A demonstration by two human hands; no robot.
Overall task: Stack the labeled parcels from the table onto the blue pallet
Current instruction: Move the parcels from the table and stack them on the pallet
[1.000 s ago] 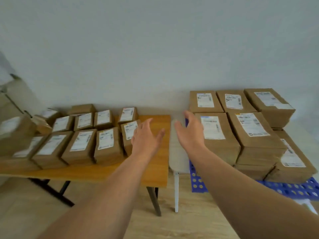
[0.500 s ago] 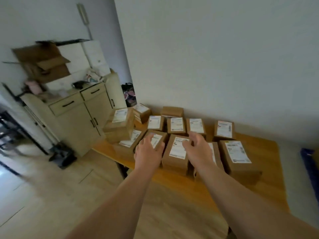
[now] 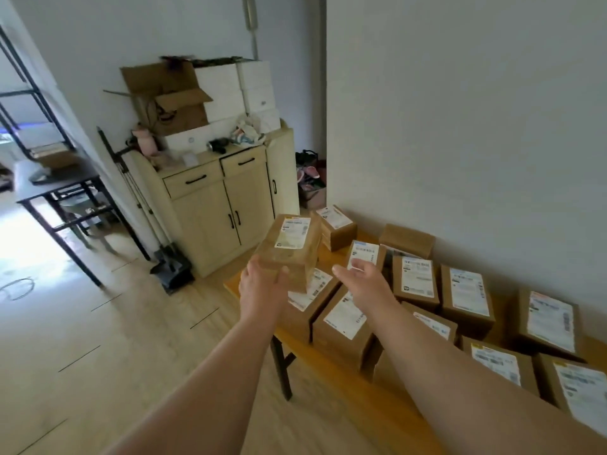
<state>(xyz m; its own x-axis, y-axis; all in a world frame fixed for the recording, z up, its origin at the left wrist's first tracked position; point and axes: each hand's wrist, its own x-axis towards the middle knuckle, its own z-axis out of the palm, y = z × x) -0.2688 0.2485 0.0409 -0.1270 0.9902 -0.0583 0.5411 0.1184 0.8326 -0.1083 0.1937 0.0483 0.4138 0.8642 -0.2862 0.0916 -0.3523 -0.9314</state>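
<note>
Several brown cardboard parcels with white labels point(image 3: 414, 279) cover the wooden table point(image 3: 368, 385) against the wall. My left hand point(image 3: 262, 284) grips the near end of one labeled parcel point(image 3: 290, 247), which is tilted above the table's left end and the parcels beneath it. My right hand point(image 3: 364, 279) hovers just right of that parcel, fingers spread and relaxed, touching nothing that I can see. The blue pallet is out of view.
A cream cabinet point(image 3: 226, 205) piled with open cartons and white boxes stands beyond the table's left end. A dustpan point(image 3: 174, 267) leans at its base. A black metal table point(image 3: 59, 195) is at far left. Bare wood floor lies to the left.
The view swung left from the pallet to the table. Both hands reached over the parcels, and my left hand now holds one parcel lifted and tilted at the table's left end.
</note>
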